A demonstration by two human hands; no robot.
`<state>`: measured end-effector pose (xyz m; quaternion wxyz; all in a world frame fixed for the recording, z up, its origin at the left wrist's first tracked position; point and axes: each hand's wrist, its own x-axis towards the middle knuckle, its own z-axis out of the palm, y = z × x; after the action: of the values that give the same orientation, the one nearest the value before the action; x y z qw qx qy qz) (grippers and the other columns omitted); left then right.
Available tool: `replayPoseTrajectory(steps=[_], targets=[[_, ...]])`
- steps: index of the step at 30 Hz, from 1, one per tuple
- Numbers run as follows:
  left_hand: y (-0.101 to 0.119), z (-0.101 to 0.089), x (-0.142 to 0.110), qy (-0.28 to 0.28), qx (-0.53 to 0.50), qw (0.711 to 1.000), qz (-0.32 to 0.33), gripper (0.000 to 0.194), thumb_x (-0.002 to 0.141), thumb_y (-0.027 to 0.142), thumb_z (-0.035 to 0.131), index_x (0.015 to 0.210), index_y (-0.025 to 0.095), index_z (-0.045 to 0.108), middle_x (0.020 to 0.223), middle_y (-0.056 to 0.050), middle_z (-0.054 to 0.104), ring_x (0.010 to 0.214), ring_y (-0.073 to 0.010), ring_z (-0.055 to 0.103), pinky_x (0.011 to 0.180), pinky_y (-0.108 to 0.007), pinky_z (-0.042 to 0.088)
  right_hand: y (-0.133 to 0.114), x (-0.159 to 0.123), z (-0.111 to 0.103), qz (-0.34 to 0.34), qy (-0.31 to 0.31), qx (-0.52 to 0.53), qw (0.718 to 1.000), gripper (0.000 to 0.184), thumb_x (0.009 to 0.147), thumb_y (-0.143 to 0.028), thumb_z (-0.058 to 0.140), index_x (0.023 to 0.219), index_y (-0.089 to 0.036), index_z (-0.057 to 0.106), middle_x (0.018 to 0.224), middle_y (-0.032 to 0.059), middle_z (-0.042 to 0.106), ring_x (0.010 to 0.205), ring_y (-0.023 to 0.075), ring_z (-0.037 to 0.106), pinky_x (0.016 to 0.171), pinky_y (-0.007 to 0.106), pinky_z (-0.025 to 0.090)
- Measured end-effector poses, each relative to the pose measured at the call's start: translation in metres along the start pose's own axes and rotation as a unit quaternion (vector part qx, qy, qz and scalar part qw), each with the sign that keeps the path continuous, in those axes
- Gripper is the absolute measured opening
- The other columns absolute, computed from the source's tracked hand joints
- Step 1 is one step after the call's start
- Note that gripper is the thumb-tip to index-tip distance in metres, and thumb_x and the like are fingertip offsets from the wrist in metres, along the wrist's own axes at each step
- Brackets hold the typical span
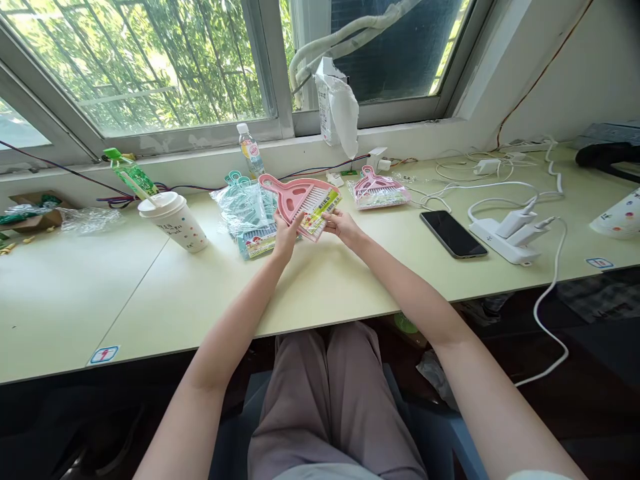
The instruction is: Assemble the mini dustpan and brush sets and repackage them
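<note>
Between both hands, above the table, I hold a pink mini dustpan and brush set (300, 196) with a yellow-green label on its front. My left hand (287, 237) grips its lower left edge, fingers closed on it. My right hand (345, 227) pinches the lower right corner near the label. Just behind and left lie several teal dustpan and brush sets (245, 207) in clear plastic, partly hidden by my left hand and the pink set. Another wrapped pink set (379, 190) rests on the table farther to the right.
A white paper cup with a straw (175, 220) and a green bottle (131, 172) stand left. A clear bottle (250, 151) is by the window. On the right lie a black phone (453, 233), a white power strip (505, 241) and loose cables. The table (320, 293) ends before my lap.
</note>
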<state>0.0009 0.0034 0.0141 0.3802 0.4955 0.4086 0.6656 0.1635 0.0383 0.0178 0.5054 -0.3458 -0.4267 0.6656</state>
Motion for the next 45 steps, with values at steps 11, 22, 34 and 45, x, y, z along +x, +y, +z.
replayPoseTrajectory(steps=[11,22,34,45], targets=[[0.018,-0.056,0.024,0.158,0.465,0.866,0.093,0.037,0.088,0.043,0.062,0.114,0.019,0.052,0.127,-0.019,0.051,0.128,-0.0346,0.049,0.110,-0.056,0.040,-0.013,0.006,-0.022,-0.049,0.043,-0.030,0.997,0.014,0.082,-0.010,0.069,0.092,-0.019,0.066,0.083,0.0011,0.077,0.073,0.0165,0.074,0.094,0.044,0.060],[0.005,-0.070,0.032,0.155,0.536,0.829,0.040,0.044,0.086,0.033,0.058,0.126,0.014,0.057,0.147,-0.020,0.050,0.146,-0.0349,0.034,0.124,-0.059,0.007,-0.008,-0.003,-0.010,-0.026,-0.009,-0.085,0.996,0.025,0.074,-0.015,0.081,0.093,-0.018,0.065,0.077,0.0012,0.076,0.072,0.0189,0.075,0.086,0.045,0.064],[-0.001,-0.073,0.032,0.105,0.451,0.878,0.121,0.025,0.081,0.008,0.046,0.077,0.021,0.067,0.099,-0.012,0.073,0.120,-0.0288,0.060,0.123,-0.053,0.021,-0.009,-0.002,-0.011,0.005,0.065,-0.071,0.995,0.018,0.079,0.000,0.065,0.086,-0.016,0.065,0.075,0.0022,0.075,0.068,0.0171,0.073,0.090,0.048,0.062],[0.017,-0.073,0.037,0.222,0.298,0.918,0.139,0.020,0.088,0.021,0.053,0.093,0.020,0.072,0.106,-0.008,0.073,0.110,-0.0232,0.064,0.109,-0.043,0.044,-0.013,-0.001,-0.013,0.006,0.038,-0.073,0.997,0.016,0.078,-0.005,0.068,0.088,-0.018,0.065,0.076,0.0011,0.076,0.070,0.0179,0.074,0.093,0.048,0.061]])
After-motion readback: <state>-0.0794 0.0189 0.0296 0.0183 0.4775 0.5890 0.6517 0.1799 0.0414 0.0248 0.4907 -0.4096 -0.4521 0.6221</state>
